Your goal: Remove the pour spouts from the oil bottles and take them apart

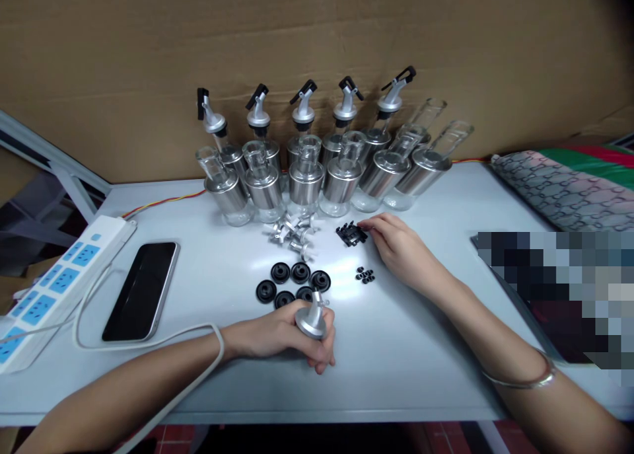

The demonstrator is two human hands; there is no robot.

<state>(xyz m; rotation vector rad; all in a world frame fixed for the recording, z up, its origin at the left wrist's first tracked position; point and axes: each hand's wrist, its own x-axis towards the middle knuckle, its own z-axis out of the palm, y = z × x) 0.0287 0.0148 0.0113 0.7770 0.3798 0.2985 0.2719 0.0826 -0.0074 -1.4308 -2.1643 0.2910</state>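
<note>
My left hand (300, 338) is closed around a silver pourer spout (312, 322), its flared base and narrow neck showing above the fist. Just beyond that hand lie several round black stoppers (281, 273). My right hand (393, 242) reaches to a small heap of black levers (351, 234); its thumb and fingers pinch at the heap's right edge, on what looks like one lever. Several tiny black caps (365, 275) rest nearer me, below the levers. A pile of silver pourer spouts (294, 232) sits left of the levers.
Glass bottles with steel sleeves (306, 180) stand in rows at the back; several rear ones carry finished pourer tops (303, 107). On the left are a phone (141, 292), a power strip (64, 282) and a white cable (148, 343) crossing my left forearm. Patterned fabric (559, 183) lies at right.
</note>
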